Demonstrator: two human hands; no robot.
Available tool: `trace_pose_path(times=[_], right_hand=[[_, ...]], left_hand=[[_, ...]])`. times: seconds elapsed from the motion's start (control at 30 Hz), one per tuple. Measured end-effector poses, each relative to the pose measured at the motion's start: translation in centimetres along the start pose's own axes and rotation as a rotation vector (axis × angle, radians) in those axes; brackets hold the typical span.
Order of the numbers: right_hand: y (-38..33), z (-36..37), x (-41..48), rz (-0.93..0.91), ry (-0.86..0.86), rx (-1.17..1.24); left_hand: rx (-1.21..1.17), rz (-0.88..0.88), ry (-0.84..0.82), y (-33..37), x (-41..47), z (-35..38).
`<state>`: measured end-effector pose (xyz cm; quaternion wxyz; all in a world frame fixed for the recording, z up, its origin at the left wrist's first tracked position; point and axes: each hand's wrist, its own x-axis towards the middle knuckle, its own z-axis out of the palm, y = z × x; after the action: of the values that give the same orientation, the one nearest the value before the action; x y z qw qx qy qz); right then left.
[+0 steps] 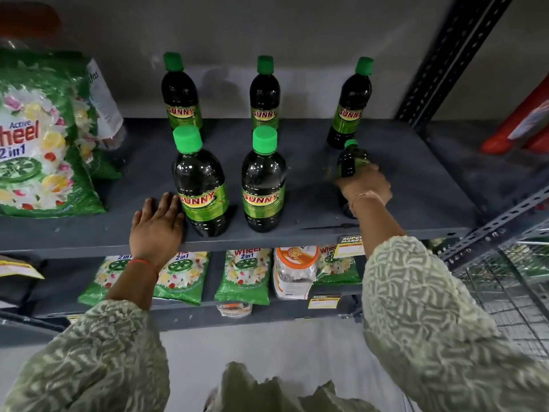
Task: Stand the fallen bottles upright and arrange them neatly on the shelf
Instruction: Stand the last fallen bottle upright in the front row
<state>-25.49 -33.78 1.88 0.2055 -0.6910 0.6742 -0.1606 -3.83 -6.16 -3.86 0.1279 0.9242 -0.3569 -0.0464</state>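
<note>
Several dark bottles with green caps and green SUNNY labels stand on the grey shelf [416, 185]. Three stand upright at the back: left [179, 93], middle [264, 93], right [350, 105]. Two stand at the front: left [200, 182] and middle [263, 182]. My right hand [364, 184] is shut around a sixth bottle [350, 160] at the front right, which is blurred and roughly upright; its lower part is hidden by my hand. My left hand [157, 221] lies flat on the shelf's front edge, fingers touching the front left bottle's base.
A large green Active Wheel detergent bag [38, 138] leans at the shelf's left end. A perforated metal upright [439, 63] bounds the right side, red packages [523, 120] beyond it. The lower shelf holds more Wheel bags [243, 275] and an orange-lidded jar [294, 272].
</note>
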Motion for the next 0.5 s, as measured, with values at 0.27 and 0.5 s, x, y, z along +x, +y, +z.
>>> trace_pose_path(times=[0.27, 0.5], right_hand=[[-0.8, 2.8, -4.3, -0.291, 0.219, 0.547], [-0.3, 4.2, -5.4, -0.413, 0.066, 0.716]], left_hand=[[0.002, -0.003, 0.018, -0.1, 0.0, 0.1], [0.004, -0.006, -0.004, -0.1, 0.1, 0.1]])
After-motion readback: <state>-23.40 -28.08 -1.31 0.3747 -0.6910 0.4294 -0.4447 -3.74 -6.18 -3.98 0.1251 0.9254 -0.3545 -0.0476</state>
